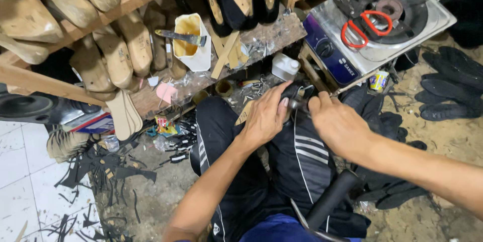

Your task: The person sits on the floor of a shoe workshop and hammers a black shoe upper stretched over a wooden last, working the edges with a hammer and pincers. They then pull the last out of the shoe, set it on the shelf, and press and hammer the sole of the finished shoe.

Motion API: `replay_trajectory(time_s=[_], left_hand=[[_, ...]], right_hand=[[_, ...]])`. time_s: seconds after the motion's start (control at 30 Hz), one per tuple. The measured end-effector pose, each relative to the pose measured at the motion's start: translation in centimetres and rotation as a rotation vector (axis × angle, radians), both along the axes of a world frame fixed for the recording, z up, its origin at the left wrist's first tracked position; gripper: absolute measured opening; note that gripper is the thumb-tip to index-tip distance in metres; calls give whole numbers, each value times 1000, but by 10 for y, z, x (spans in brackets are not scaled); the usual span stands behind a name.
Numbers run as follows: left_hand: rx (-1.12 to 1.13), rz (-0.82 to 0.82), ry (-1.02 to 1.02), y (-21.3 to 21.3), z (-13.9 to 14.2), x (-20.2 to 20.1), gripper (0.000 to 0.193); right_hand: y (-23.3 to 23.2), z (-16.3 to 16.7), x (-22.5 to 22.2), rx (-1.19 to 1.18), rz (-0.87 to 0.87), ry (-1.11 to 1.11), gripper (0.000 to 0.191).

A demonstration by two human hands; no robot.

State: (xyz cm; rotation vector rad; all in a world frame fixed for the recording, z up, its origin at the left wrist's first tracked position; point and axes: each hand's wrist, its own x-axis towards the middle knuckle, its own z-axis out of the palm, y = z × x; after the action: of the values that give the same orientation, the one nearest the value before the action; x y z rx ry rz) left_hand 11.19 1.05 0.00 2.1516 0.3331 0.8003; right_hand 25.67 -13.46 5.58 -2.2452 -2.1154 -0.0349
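1. The black shoe upper (296, 92) sits over the person's knee, between both hands.
2. The left hand (265, 117) is curled around its near side, gripping it.
3. The right hand (338, 125) pinches its right edge with closed fingers.
4. A gas stove (432, 18) stands just behind.
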Motion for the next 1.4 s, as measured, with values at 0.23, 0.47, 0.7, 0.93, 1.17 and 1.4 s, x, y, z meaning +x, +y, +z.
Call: replay_trajectory(time_s=[0.23, 0.47, 0.7, 0.93, 1.17, 1.4], left_hand=[[-100, 47, 72, 2, 3, 2, 35], [-1, 102, -5, -5, 8, 4, 34], [-35, 40, 83, 3, 11, 4, 29], [-62, 69, 128, -2, 18, 3, 30], [-127, -40, 184, 7, 25, 1, 31], [-193, -26, 161, 6, 27, 2, 31]], right_hand=[[2, -13, -6, 2, -34, -99, 16], [0, -6, 2, 46, -100, 164, 20], [0, -9, -6, -64, -44, -190, 17], [-1, -5, 4, -1, -102, 258, 20], [-6, -2, -6, -13, -32, -59, 20], [3, -1, 4, -59, -200, 396, 28]])
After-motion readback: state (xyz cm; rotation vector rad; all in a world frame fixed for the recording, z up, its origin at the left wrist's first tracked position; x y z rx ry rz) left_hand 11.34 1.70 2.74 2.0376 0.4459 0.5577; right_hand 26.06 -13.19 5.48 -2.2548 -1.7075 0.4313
